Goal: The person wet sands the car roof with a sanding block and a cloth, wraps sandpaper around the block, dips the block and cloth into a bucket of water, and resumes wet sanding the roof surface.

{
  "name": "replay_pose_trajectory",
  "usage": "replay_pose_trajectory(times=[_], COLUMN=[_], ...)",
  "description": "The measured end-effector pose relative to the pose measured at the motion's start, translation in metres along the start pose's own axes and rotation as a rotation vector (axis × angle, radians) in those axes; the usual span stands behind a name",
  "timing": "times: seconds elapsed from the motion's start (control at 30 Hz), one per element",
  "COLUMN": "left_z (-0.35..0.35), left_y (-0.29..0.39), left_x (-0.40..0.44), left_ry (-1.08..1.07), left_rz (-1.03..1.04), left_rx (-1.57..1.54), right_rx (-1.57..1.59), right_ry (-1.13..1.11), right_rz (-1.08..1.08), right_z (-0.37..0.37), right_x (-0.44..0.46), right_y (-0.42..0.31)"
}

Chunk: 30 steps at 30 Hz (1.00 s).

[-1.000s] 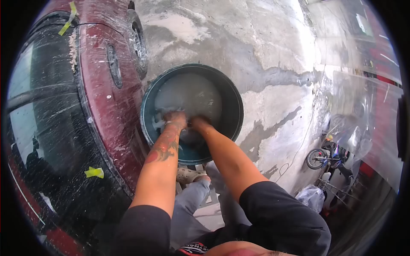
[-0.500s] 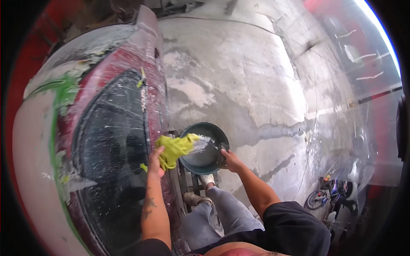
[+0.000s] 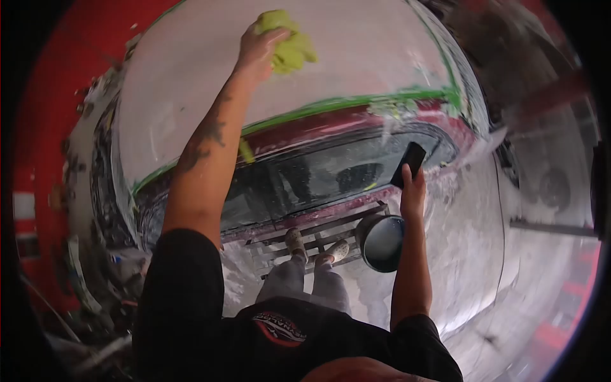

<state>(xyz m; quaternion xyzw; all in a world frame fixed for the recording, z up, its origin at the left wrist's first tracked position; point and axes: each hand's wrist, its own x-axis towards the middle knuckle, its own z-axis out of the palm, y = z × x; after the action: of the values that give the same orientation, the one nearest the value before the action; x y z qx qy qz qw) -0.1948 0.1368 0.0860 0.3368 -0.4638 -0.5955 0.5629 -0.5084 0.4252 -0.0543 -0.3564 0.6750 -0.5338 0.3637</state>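
Concrete floor (image 3: 468,254), pale and streaked; red panels, partly blurred, at the far left.

Car: one, dark red flank below a whitish roof (image 3: 363,57), with a green band (image 3: 318,109) along the roof's edge. Side window (image 3: 305,184), dark and smeared, beneath it.

Cloth (image 3: 296,54): one, yellow-green, bunched, over the roof. Whether it rests on the paint or hangs just above it, cannot be told. Judged light, soft and limp, probably damp; takes any shape and should not break. Best taken as a gathered wad, palm behind it, loose corners tucked in.

Left hand (image 3: 258,52): arm stretched out, fingers curled round one side of the cloth, the remainder spilling beyond the grip.

Block (image 3: 409,163): one, black, flat and oblong, raised at a tilt in front of the window. Judged light and fairly firm, perhaps slick if wet. Best held across its narrow width, near one end or about the middle.

Right hand (image 3: 414,194): closed about the block's lower end, thumb along its face; far fingers hidden.

Bucket (image 3: 382,264): one, dark, round, greyish liquid inside, beside the slatted platform (image 3: 350,218) under the shoes (image 3: 296,244).
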Motion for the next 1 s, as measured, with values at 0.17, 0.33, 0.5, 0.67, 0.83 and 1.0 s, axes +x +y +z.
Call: replay_pose_trajectory(times=[0.17,0.33,0.5,0.67,0.83,1.0], left_z=[-0.116,-0.222,-0.364,-0.486,-0.445,-0.439], left_y=[0.044,0.097,0.097,0.055,0.008,0.004], left_x=[0.022,-0.026,-0.093,-0.201,-0.249,-0.244], left_ry=[0.169,0.436,0.854,0.696,0.768,0.887], left_rz=[0.314,0.251,0.420,0.025,0.168,0.113], left_rx=[0.345,0.596,1.294,1.173,1.557,1.576], right_rx=[-0.646,-0.920,-0.772,-0.902,-1.176,-1.078], right_ry=[-0.045,-0.184,-0.443,-0.487,0.038,-0.111], right_rz=[-0.750,-0.913,-1.316,-1.225,-0.396,-1.008], right_z=[0.177,0.392,0.546,0.512,0.367,0.483], right_x=[0.096,0.072,-0.086,0.020,0.194,0.129], right_y=[-0.075,-0.064,-0.066,-0.080,-0.108,-0.084])
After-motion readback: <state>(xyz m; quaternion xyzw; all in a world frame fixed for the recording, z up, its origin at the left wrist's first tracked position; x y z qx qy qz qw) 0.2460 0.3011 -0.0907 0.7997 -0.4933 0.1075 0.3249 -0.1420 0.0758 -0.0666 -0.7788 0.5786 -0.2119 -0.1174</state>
